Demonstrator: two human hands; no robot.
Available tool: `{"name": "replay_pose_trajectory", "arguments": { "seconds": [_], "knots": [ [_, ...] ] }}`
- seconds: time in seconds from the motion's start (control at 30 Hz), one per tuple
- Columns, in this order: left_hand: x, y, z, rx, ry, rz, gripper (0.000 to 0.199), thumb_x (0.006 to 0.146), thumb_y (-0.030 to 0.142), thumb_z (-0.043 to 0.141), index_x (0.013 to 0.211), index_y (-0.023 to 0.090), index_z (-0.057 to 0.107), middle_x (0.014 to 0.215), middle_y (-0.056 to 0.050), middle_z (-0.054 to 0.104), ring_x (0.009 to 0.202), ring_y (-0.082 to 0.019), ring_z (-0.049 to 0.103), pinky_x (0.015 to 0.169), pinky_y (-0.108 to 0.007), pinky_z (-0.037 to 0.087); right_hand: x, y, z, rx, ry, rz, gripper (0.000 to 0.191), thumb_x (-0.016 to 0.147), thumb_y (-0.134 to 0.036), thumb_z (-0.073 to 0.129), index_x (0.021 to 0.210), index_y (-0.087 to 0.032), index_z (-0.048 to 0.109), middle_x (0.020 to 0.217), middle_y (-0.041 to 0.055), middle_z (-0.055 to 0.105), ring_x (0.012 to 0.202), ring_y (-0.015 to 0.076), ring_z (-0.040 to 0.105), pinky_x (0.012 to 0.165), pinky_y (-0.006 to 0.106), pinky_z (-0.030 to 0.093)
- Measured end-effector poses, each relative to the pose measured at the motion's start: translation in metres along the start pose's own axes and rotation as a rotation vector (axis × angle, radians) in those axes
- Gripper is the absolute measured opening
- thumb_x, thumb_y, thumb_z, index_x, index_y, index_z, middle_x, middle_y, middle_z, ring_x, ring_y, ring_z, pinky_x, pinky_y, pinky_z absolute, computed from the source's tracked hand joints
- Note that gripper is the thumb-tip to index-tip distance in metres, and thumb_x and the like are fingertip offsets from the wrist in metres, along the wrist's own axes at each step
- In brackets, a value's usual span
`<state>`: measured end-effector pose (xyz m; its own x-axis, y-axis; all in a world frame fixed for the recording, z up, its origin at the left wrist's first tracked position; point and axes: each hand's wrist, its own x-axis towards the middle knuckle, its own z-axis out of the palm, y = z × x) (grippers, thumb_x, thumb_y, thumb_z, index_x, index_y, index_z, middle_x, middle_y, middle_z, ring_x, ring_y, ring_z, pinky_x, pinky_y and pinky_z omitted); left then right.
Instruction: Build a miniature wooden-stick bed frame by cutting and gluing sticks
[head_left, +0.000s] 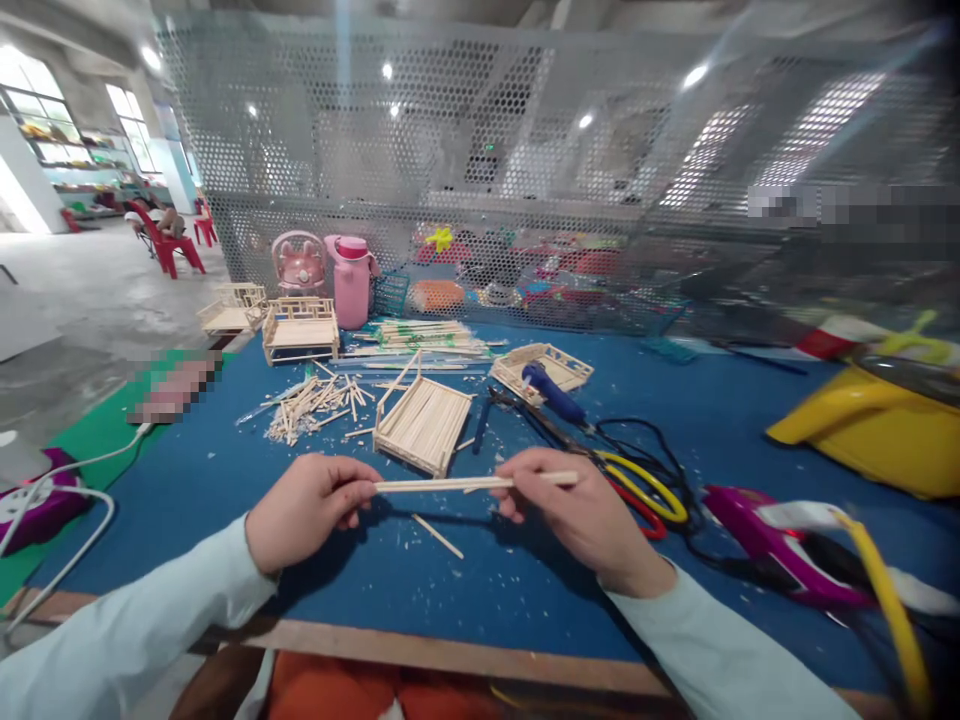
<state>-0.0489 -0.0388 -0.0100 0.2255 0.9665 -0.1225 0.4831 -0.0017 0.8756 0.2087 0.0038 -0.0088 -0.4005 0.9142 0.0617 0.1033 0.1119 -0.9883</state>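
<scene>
Pale wooden sticks [442,485], seemingly two laid side by side, stretch level between my hands above the blue table. My left hand [319,505] pinches their left end between thumb and fingers. Toward the other end, my right hand [566,510] is closed around the sticks, whose tips poke out past the fingers. Just beyond my hands lies a small wooden stick frame [424,425] with a slatted base and low raised sides. A single short stick [438,536] rests on the table below the held ones.
Pliers with yellow and red handles [641,485] and a blue glue gun [553,392] lie right of centre. Cut sticks [315,405] are heaped at left. Finished stick models [301,330], a pink bottle [351,282] and a perforated metal screen [450,130] stand behind. A purple iron-shaped tool [780,550] sits at right.
</scene>
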Motion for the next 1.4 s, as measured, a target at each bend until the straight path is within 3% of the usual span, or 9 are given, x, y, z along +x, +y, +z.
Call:
{"name": "replay_pose_trajectory", "arguments": {
  "seconds": [0.1,0.23,0.43,0.6,0.7,0.83,0.97,1.2,1.4],
  "knots": [
    [0.006,0.001,-0.01,0.207,-0.007,0.109,0.025,0.081,0.031,0.046,0.08,0.015,0.064,0.056,0.001,0.055,0.051,-0.01,0.051,0.051,-0.019,0.039,-0.012,-0.002,-0.004,-0.336,-0.136,0.13,0.028,0.071,-0.041,0.064,0.081,-0.014,0.064,0.06,0.0018,0.062,0.052,0.012,0.056,0.051,0.023,0.044],
    [0.015,0.006,-0.011,0.2,0.024,0.198,0.021,0.08,0.029,0.047,0.08,0.015,0.064,0.061,0.0,0.059,0.053,-0.01,0.054,0.054,-0.02,0.042,-0.023,-0.006,-0.001,-0.707,-0.151,-0.041,0.027,0.084,-0.038,0.047,0.088,-0.018,0.065,0.064,0.0005,0.063,0.055,0.0109,0.055,0.053,0.021,0.04],
    [0.023,-0.001,-0.006,-0.165,0.029,0.14,0.028,0.072,0.033,0.056,0.093,0.015,0.058,0.062,0.002,0.058,0.052,-0.01,0.056,0.053,-0.022,0.046,-0.024,-0.008,0.004,-0.862,-0.094,-0.205,0.03,0.09,-0.035,0.037,0.084,-0.021,0.062,0.068,0.001,0.065,0.058,0.0133,0.058,0.054,0.023,0.04],
    [0.026,-0.017,-0.009,-0.058,-0.016,0.027,0.018,0.07,0.032,0.056,0.077,0.015,0.058,0.057,0.001,0.057,0.049,-0.01,0.054,0.048,-0.021,0.042,-0.02,-0.001,0.005,-1.01,-0.099,-0.254,0.027,0.09,-0.03,0.036,0.079,-0.021,0.059,0.073,0.0029,0.065,0.067,0.0157,0.06,0.061,0.025,0.043],
    [0.03,-0.026,-0.016,0.206,0.038,0.076,0.018,0.073,0.032,0.054,0.071,0.017,0.063,0.055,0.001,0.059,0.051,-0.012,0.054,0.054,-0.024,0.043,-0.021,0.001,0.001,-1.031,0.002,-0.341,0.026,0.089,-0.03,0.038,0.076,-0.02,0.058,0.076,0.0055,0.064,0.071,0.0164,0.059,0.065,0.027,0.045],
    [0.03,-0.03,-0.023,0.459,0.146,0.233,0.017,0.073,0.033,0.057,0.072,0.02,0.068,0.075,-0.004,0.065,0.072,-0.017,0.059,0.069,-0.028,0.045,-0.025,0.0,-0.005,-0.965,0.043,-0.39,0.022,0.089,-0.027,0.04,0.082,-0.02,0.059,0.077,0.0043,0.067,0.068,0.0142,0.061,0.062,0.024,0.046],
    [0.031,-0.018,-0.027,0.556,0.331,0.261,0.019,0.074,0.03,0.055,0.082,0.019,0.068,0.08,-0.005,0.064,0.069,-0.017,0.057,0.067,-0.029,0.045,-0.026,-0.001,-0.005,-0.944,0.096,-0.433,0.02,0.088,-0.026,0.043,0.086,-0.02,0.062,0.082,0.0045,0.07,0.071,0.0145,0.064,0.063,0.022,0.047],
    [0.058,0.003,-0.031,0.18,0.536,0.139,0.027,0.075,0.029,0.049,0.088,0.014,0.067,0.064,-0.002,0.064,0.051,-0.012,0.051,0.051,-0.024,0.04,-0.016,-0.007,-0.001,-0.989,0.19,-0.421,0.021,0.084,-0.03,0.047,0.08,-0.019,0.064,0.069,0.0032,0.07,0.056,0.0136,0.062,0.053,0.023,0.043],
    [0.058,-0.019,-0.019,-0.006,0.464,0.229,0.031,0.071,0.034,0.055,0.091,0.013,0.067,0.089,-0.007,0.069,0.078,-0.018,0.061,0.074,-0.032,0.048,-0.013,-0.008,0.001,-0.978,0.186,-0.402,0.022,0.084,-0.031,0.047,0.077,-0.019,0.064,0.063,0.0018,0.067,0.051,0.0123,0.058,0.05,0.022,0.041]
  ]
}}
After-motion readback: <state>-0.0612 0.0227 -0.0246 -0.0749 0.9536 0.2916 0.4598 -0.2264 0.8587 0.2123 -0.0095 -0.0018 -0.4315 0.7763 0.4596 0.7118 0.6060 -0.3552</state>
